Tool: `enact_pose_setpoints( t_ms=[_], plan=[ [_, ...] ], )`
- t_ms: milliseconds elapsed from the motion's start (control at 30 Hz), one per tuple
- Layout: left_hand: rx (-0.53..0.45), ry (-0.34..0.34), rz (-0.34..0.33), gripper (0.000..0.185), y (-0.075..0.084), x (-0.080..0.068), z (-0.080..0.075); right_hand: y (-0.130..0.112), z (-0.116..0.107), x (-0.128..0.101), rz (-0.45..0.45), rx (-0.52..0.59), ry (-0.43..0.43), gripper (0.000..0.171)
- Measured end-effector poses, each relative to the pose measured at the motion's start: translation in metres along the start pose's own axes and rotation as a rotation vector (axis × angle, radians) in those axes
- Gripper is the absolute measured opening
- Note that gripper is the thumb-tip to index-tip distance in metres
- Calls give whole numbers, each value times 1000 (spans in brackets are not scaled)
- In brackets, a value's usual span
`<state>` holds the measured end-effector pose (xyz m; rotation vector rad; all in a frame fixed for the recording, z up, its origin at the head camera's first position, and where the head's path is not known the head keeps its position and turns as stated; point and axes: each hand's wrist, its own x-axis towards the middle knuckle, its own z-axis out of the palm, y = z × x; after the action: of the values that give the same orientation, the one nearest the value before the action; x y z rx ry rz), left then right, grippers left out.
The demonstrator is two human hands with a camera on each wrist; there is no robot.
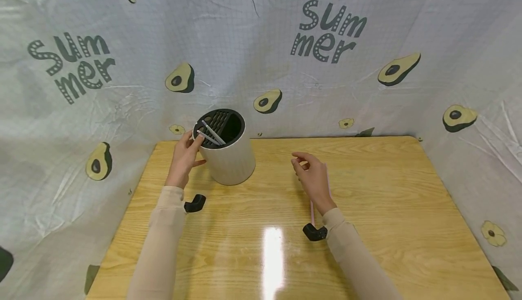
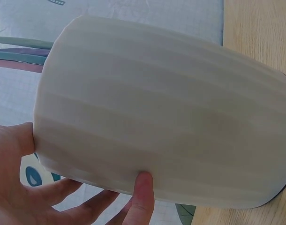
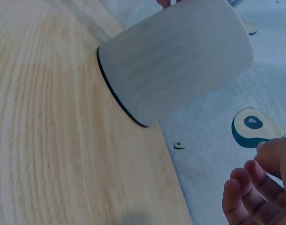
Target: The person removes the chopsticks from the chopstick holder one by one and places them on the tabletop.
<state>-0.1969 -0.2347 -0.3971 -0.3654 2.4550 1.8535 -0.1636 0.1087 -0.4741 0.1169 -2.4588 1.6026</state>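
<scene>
A white cylindrical holder (image 1: 230, 162) with a black slotted top stands at the back left of the wooden table (image 1: 387, 209). Thin pale sticks (image 1: 212, 133) lie slanted across its top. My left hand (image 1: 195, 148) holds the holder's left side, fingers up at the rim and thumb against the wall. In the left wrist view the holder (image 2: 171, 122) fills the frame, with my left hand (image 2: 82, 187) cupped round it and coloured sticks (image 2: 18, 54) poking out at the left. My right hand (image 1: 303, 162) hovers over the table with fingers loosely curled, holding nothing. A pink stick (image 1: 311, 209) lies beneath it.
A cloth backdrop (image 1: 326, 78) printed with avocados encloses the table at the back and both sides. The right wrist view shows the holder (image 3: 176, 61) near the table's back edge, my right hand (image 3: 255, 187) well apart from it. A glare spot (image 1: 272, 259) sits near the front.
</scene>
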Motion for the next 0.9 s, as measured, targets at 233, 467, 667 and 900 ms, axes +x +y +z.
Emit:
enact_pose_setpoints(
  t_ms=[233, 467, 667, 900],
  plan=[
    [-4, -7, 5, 64, -1, 0, 0, -8, 3, 5, -25, 205, -46, 28],
    [0, -18, 11, 64, -1, -1, -3, -15, 13, 9, -117, 259, -84, 26],
    [-17, -15, 6, 64, -1, -1, -4, -32, 25, 17, -207, 273, -116, 25],
    [-15, -12, -11, 65, 0, -1, -4, -56, 37, 25, -283, 290, -176, 25]
  ],
)
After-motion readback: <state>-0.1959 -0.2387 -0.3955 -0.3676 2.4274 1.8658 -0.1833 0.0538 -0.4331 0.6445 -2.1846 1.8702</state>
